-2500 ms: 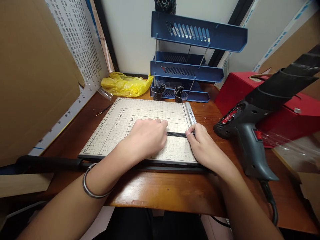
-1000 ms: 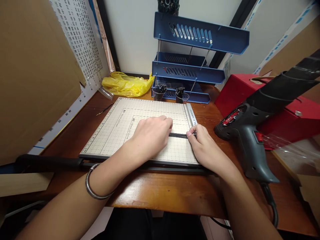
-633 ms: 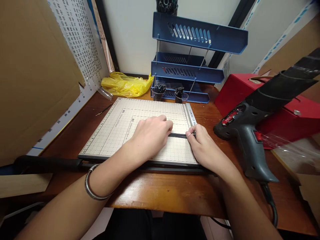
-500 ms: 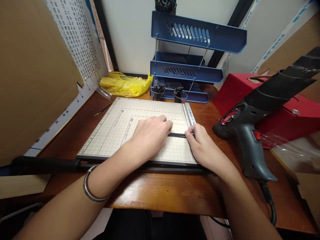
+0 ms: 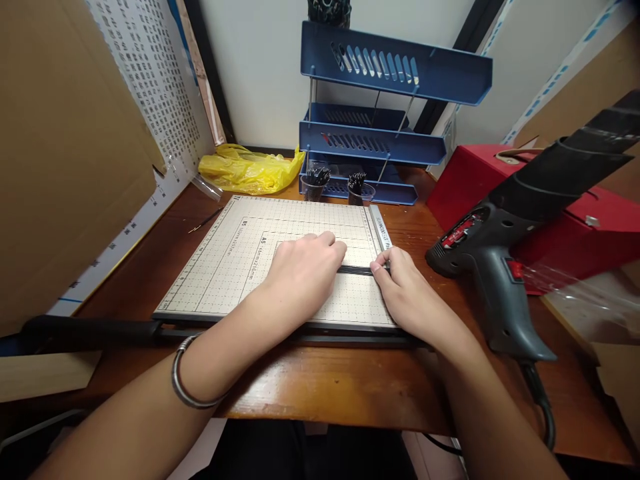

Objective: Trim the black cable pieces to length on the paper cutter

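Note:
A gridded paper cutter board [image 5: 235, 267] lies flat on the wooden desk [image 5: 330, 380]. Across its right part lies a thin black bundle of strips [image 5: 356, 270]. My left hand [image 5: 303, 273] is curled over the left end of the bundle and presses it onto the board. The fingertips of my right hand [image 5: 407, 293] pinch the bundle's right end beside the board's metal ruler edge [image 5: 379, 230]. The cutter's black lever arm [image 5: 95, 328] lies down along the board's near edge.
A grey heat gun [image 5: 500, 267] rests at the right against a red box [image 5: 550, 220]. A blue three-tier tray [image 5: 380, 127] stands at the back with two small cups of black pieces [image 5: 315, 183] before it. A yellow bag [image 5: 250, 170] lies back left, cardboard [image 5: 65, 167] at left.
Since 2.5 s ago my left hand has slid a little to the right along the black bundle, so less of it shows. My right hand has kept its place.

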Tool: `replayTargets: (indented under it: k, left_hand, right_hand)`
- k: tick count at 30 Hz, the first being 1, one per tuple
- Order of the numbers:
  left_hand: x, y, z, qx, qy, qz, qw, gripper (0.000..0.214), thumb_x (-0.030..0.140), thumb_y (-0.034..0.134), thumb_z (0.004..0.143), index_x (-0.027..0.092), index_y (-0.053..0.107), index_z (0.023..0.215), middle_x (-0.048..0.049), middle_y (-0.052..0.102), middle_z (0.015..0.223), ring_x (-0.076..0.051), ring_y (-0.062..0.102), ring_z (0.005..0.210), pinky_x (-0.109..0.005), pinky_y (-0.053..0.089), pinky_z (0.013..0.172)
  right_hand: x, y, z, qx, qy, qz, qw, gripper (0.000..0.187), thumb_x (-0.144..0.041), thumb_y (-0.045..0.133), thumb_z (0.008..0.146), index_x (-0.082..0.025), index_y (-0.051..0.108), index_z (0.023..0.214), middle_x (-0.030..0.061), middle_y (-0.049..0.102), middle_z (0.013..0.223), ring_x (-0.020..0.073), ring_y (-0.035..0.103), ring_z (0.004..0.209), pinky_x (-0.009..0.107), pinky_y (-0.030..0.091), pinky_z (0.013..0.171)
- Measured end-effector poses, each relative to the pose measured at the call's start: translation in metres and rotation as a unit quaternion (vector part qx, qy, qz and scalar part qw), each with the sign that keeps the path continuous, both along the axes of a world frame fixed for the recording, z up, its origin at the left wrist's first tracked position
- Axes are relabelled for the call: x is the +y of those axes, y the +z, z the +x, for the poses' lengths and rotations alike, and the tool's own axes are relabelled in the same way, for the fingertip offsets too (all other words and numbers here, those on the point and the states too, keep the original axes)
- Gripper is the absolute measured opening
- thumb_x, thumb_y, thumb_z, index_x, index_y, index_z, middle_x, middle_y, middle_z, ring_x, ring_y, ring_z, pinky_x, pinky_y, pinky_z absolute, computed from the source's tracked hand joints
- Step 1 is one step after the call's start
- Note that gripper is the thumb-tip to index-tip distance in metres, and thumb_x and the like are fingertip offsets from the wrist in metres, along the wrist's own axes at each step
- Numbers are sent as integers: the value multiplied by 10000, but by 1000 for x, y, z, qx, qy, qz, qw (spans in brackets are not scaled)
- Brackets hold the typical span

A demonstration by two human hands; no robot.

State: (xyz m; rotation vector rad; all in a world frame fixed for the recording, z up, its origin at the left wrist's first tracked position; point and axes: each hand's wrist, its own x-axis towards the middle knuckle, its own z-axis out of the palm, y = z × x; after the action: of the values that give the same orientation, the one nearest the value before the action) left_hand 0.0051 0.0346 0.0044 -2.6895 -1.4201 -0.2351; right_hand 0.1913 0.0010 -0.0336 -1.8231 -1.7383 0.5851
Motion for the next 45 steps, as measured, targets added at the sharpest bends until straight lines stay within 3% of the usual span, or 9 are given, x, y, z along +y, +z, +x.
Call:
replayTargets:
  k: [21, 32, 45]
  left_hand:
    - [0, 6, -2, -12, 12, -12, 1000, 195, 189, 543, 963, 207, 724, 891, -8, 738, 946, -238, 699, 839, -329, 273, 525]
    - [-3, 4, 1, -4, 11, -3, 1000, 218, 198, 518, 987, 195, 728, 932, -51, 726, 952, -247, 694, 864, -325, 362, 545]
    - [-1, 5, -1, -14, 24, -15, 1000, 241, 228, 524, 984, 205, 758, 931, -36, 749, 982, -255, 707, 882, -325, 365, 566]
  right_hand:
    - [1, -3, 1, 2, 7, 8, 1000, 234, -447, 350, 977, -244, 456, 932, 92, 536, 1072, 262, 527, 1052, 474, 410, 988]
    - [0, -1, 1, -3, 9, 14, 1000, 216, -427, 350, 986, -246, 452, 928, 104, 555, 1088, 271, 541, 1071, 479, 431, 993]
    - [0, 1, 0, 3, 3, 0, 1000, 222, -440, 354, 972, -245, 444, 917, 107, 545, 1086, 274, 534, 1066, 490, 424, 1001]
